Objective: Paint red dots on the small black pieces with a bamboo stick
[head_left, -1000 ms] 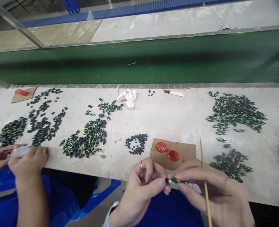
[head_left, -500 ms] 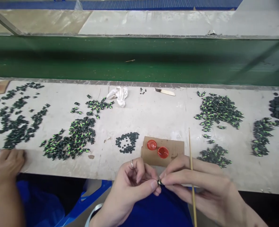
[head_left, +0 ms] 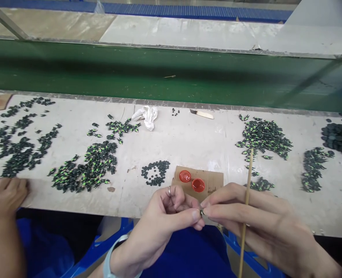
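My left hand (head_left: 171,216) and my right hand (head_left: 254,220) meet at the table's front edge, both pinching one small black and green piece (head_left: 202,212) between thumbs and forefingers. Most of the piece is hidden by the fingertips. My right hand also holds a thin wooden stick (head_left: 245,216) that runs upright between its fingers. Just beyond my hands lies a brown cardboard scrap (head_left: 214,180) with two red caps (head_left: 192,180) on it. A small cluster of black discs (head_left: 156,172) lies to its left.
Heaps of black and green pieces (head_left: 263,135) are spread over the white table (head_left: 188,143), left and right. A co-worker's hand (head_left: 3,197) rests at the near left edge. A crumpled white rag (head_left: 146,115) and a small knife (head_left: 201,113) lie near the green conveyor belt (head_left: 171,77).
My hands have closed tighter on the small piece, so less of it shows. The stick now leans further over the table. The view has shifted right, and the co-worker's hand sits further left in it.
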Demonstrator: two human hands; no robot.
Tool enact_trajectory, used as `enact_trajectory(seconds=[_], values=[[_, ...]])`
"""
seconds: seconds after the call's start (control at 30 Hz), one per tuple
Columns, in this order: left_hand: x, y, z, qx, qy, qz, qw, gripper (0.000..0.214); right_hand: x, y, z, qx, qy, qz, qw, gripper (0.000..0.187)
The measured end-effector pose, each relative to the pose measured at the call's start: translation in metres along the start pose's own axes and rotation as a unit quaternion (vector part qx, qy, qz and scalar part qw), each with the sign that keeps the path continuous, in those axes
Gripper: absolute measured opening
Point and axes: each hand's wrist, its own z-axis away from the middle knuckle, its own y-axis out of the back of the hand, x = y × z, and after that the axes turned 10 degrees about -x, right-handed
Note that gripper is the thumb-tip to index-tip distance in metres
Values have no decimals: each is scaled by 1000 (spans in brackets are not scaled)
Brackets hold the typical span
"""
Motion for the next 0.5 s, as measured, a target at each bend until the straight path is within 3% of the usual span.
enact_trajectory(seconds=[0.1,0.2,0.33,0.5], values=[[0,3,-3,-5,4,6,1000,46,4,-2,-5,31,62,67,995,21],[-3,7,-8,-19,3,12,1000,42,12,-7,-7,69,65,67,993,23],[-8,8,-10,-17,-5,12,1000,37,13,-17,-6,117,-8,-22,993,20],[-14,6,-4,-23,-42,8,999,35,5,-30,-1,176,-125,-156,964,16]])
